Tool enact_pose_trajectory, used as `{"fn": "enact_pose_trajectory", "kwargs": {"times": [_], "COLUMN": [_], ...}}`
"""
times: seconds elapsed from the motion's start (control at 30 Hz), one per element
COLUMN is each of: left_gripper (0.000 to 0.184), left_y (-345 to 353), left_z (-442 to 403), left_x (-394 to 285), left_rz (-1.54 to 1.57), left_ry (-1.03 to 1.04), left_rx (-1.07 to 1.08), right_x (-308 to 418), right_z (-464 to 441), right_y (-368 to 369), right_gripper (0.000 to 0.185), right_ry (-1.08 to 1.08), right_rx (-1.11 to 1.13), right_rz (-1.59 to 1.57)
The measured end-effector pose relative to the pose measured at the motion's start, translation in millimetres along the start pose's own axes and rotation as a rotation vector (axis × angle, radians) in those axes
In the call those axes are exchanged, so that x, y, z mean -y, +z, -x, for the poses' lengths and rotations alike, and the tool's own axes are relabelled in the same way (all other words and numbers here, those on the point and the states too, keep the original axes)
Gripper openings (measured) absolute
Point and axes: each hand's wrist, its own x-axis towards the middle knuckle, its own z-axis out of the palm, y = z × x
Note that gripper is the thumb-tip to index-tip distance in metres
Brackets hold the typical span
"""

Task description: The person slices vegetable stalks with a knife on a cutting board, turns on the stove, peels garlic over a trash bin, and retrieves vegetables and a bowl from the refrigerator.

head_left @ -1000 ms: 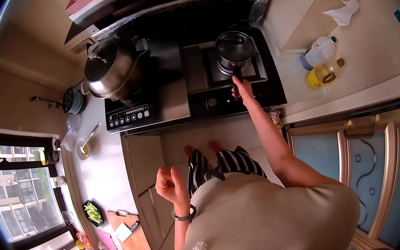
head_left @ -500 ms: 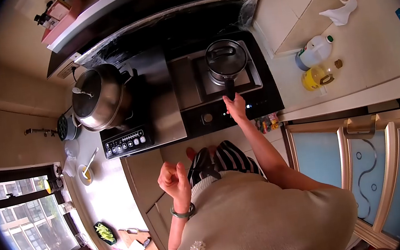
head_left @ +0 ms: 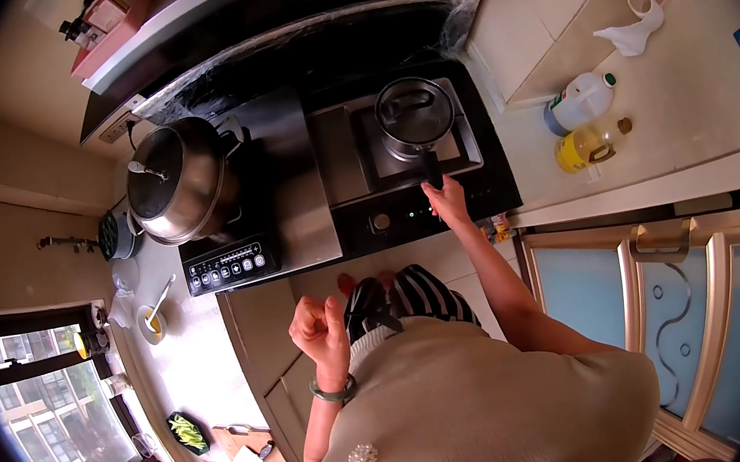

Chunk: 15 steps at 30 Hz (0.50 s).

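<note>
Grips handle point(head_left: 431, 169) of lidded pot point(head_left: 414, 116) with right hand point(head_left: 447, 202); has it already on stove point(head_left: 475, 187), not yet released; curls left hand point(head_left: 320, 332), holding nothing visible.

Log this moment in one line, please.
right hand: gripping saucepan handle; saucepan: lidded, on stove; left hand: curled, apart from stove; steel pot: lidded

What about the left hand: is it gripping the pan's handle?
No, the left hand is away from it; the right hand grips the handle.
</note>
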Motion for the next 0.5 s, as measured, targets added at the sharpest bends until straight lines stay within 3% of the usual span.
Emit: {"fn": "enact_pose_trajectory", "kwargs": {"times": [0.2, 0.33, 0.37, 0.4, 0.47, 0.5], "left_gripper": [0.042, 0.041, 0.041, 0.041, 0.043, 0.043], "left_y": [-2, -5, -7, -8, -13, -16], "left_z": [2, 5, 5, 4, 8, 10], "left_x": [0, -2, -2, -2, -3, -2], "left_rz": [-0.011, 0.013, 0.001, 0.005, 0.030, 0.049], "left_ry": [-0.028, -0.016, -0.005, 0.000, -0.040, -0.068], "left_rx": [-0.021, -0.009, -0.021, -0.030, -0.121, -0.137], "right_x": [0, 2, 2, 7, 57, 78], "right_z": [1, -4, -12, -23, -40, -55], "right_y": [-3, -18, -22, -30, -46, -46], "right_gripper": [0.025, 0.036, 0.038, 0.037, 0.030, 0.036], "right_ry": [-0.045, 0.022, -0.184, -0.301, -0.655, -0.726], "right_rx": [0.042, 0.032, -0.185, -0.252, -0.398, -0.398], "right_rz": [-0.103, 0.098, 0.374, 0.340, 0.644, 0.738]}}
